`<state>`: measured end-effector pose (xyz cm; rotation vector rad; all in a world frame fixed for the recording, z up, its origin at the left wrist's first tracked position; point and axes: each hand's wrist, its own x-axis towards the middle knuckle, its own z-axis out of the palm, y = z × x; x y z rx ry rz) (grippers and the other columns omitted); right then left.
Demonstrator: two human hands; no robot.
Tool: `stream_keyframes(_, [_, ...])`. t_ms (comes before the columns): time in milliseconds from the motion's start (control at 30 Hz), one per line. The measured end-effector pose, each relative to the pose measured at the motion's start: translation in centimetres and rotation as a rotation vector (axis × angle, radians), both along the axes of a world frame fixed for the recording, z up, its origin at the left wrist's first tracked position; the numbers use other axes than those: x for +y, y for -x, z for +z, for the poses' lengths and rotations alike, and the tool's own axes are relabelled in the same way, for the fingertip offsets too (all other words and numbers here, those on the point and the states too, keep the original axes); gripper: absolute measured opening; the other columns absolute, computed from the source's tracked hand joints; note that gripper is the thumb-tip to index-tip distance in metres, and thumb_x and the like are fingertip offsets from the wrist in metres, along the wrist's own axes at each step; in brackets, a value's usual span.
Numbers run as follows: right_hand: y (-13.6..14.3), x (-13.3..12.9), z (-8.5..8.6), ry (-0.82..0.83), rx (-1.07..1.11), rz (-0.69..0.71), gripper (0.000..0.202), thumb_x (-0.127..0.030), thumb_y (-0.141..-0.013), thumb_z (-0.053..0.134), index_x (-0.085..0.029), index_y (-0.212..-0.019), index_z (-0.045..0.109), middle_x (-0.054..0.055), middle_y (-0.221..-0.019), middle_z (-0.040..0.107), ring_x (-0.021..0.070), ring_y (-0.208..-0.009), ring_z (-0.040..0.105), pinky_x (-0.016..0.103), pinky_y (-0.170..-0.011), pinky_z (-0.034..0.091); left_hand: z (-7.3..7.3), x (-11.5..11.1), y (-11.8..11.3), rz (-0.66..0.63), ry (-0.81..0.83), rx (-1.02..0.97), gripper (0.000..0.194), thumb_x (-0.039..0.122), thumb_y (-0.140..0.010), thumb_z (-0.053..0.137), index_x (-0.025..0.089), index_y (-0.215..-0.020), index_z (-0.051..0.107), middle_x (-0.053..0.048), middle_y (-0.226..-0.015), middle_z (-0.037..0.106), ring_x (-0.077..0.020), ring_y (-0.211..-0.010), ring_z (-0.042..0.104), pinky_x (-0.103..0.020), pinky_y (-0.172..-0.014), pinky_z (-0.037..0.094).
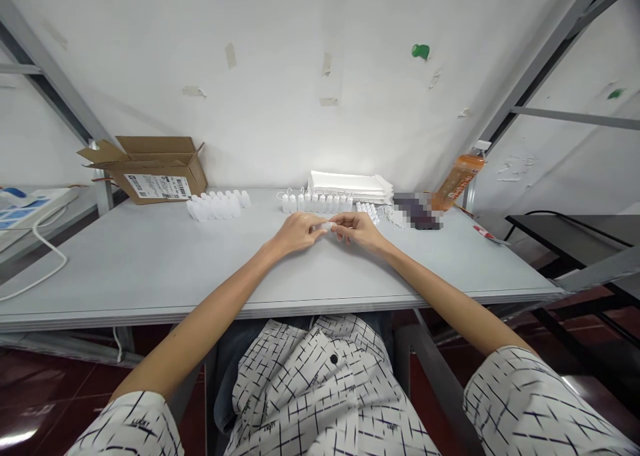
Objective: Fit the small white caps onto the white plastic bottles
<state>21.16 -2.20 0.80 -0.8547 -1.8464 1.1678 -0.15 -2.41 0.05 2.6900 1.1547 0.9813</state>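
Between my two hands, just above the grey table, is a small white bottle (pixel 323 227), lying sideways and mostly covered by fingers. My left hand (pixel 299 233) is closed round its body. The fingertips of my right hand (pixel 358 230) pinch its other end. Just beyond my hands stands a row of small white bottles (pixel 320 204) with thin looped caps. To the right of that row lies a group of small white caps (pixel 367 211). Several whitish bottles without visible caps (pixel 215 206) stand together at the left.
An open cardboard box (pixel 155 176) sits at the back left of the table (pixel 200 263). A stack of white trays or sheets (pixel 350 185) lies against the wall. At the right are an orange drink bottle (pixel 461 179), a dark pixelated item and a red packet (pixel 489 235).
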Motion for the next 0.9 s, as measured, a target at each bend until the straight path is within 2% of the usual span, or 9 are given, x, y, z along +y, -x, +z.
stream_keyframes(167, [0.15, -0.13, -0.01, 0.03, 0.073, -0.014, 0.04, -0.046, -0.072, 0.079, -0.014, -0.093, 0.071, 0.002, -0.066, 0.064, 0.0129, -0.057, 0.057, 0.023, -0.043, 0.045, -0.12, -0.2, -0.01, 0.002, -0.141, 0.053, 0.027, 0.03, -0.093, 0.054, 0.017, -0.107, 0.074, -0.007, -0.084, 0.074, -0.018, -0.074, 0.065, -0.027, -0.065, 0.046])
stream_keyframes(433, [0.4, -0.27, -0.02, 0.074, 0.15, -0.035, 0.041, -0.046, -0.067, 0.083, -0.015, -0.09, 0.069, 0.004, -0.075, 0.066, 0.0133, -0.059, 0.059, 0.024, -0.043, 0.046, -0.1, -0.63, -0.09, 0.047, -0.319, 0.203, 0.031, 0.025, -0.097, 0.046, 0.015, -0.117, 0.068, -0.012, -0.097, 0.072, -0.0201, -0.085, 0.067, -0.027, -0.065, 0.048])
stream_keyframes(767, [0.77, -0.5, -0.15, 0.119, 0.229, -0.053, 0.036, -0.042, -0.067, 0.083, -0.017, -0.084, 0.064, 0.0, -0.072, 0.061, 0.0125, -0.058, 0.057, 0.025, -0.043, 0.046, -0.21, -0.51, -0.13, 0.058, -0.435, 0.29, 0.038, 0.008, -0.095, 0.037, 0.015, -0.118, 0.065, -0.013, -0.099, 0.07, -0.0204, -0.09, 0.064, -0.028, -0.066, 0.049])
stream_keyframes(900, [0.68, -0.46, 0.08, 0.098, 0.23, -0.041, 0.036, -0.042, -0.068, 0.082, -0.017, -0.084, 0.064, 0.0, -0.073, 0.06, 0.0118, -0.058, 0.055, 0.025, -0.044, 0.045, -0.22, -0.63, -0.36, 0.06, -0.467, 0.279, 0.035, 0.009, -0.096, 0.037, 0.014, -0.116, 0.065, -0.012, -0.099, 0.07, -0.0195, -0.086, 0.064, -0.028, -0.065, 0.047])
